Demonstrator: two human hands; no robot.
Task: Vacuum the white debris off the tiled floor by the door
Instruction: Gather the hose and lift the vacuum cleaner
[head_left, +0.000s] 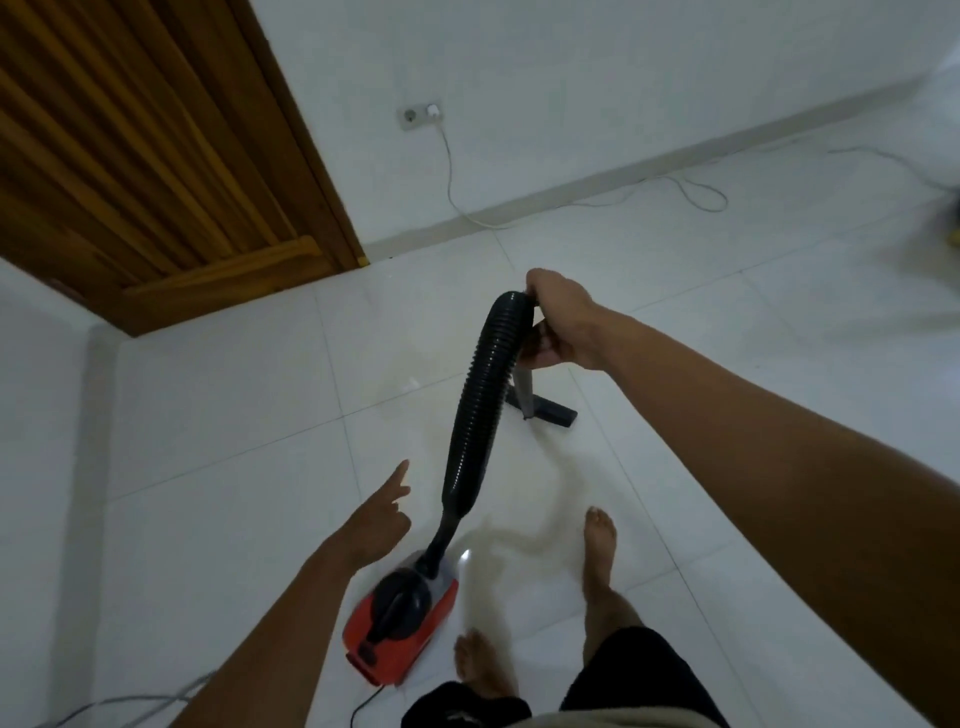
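A small red and black vacuum cleaner stands on the white tiled floor near my feet. Its black ribbed hose arches up to my right hand, which grips the top of the hose where the grey wand begins. The wand runs down to a dark flat nozzle resting on the tiles. My left hand hovers above the vacuum body with a finger stretched out, holding nothing. A small white speck lies on the floor left of the nozzle.
The wooden door fills the upper left. A wall socket holds a plug, and its white cable trails along the baseboard to the right. A black cord leaves the vacuum's rear. My bare feet stand right of the vacuum.
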